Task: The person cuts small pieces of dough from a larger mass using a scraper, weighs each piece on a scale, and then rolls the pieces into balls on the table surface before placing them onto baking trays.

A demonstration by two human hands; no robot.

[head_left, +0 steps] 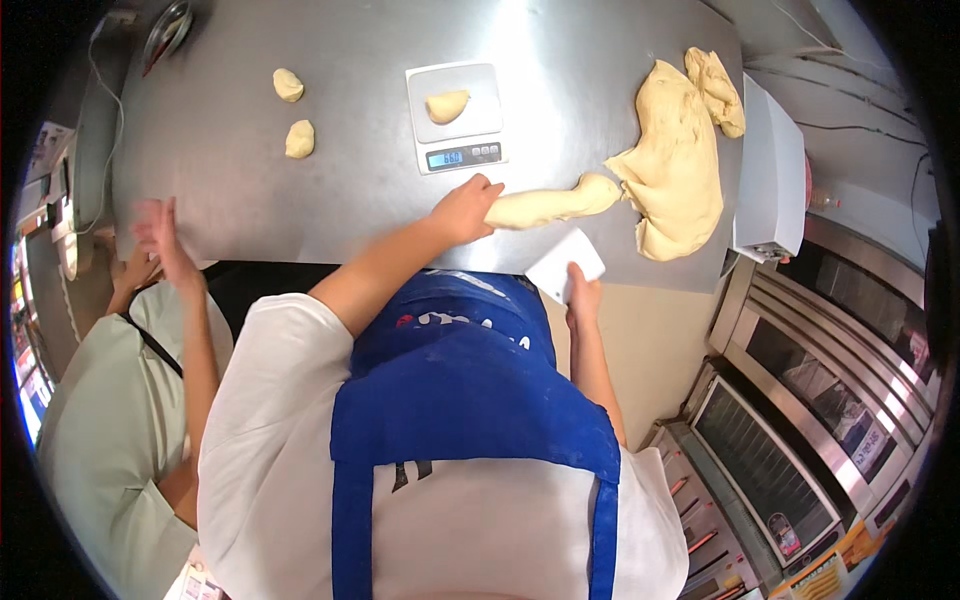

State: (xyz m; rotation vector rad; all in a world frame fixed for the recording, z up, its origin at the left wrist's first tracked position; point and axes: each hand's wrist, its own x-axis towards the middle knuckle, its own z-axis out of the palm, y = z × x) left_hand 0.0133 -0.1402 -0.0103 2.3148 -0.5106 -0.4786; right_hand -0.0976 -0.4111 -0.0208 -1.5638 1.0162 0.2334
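Note:
My left hand is closed round the left end of a long strip of pale yellow dough. The strip's right end reaches the edge of a large dough mass; whether they are joined I cannot tell. In my right hand is a white dough scraper, held at the table's near edge just below the strip. A cut piece of dough lies on the pan of a digital scale beyond my left hand. Two small dough pieces sit left of the scale.
The steel table carries another lump of dough at the far right, beside a white box-shaped appliance. A co-worker's blurred hand is over the left near edge. A metal bowl stands far left; ovens are at right.

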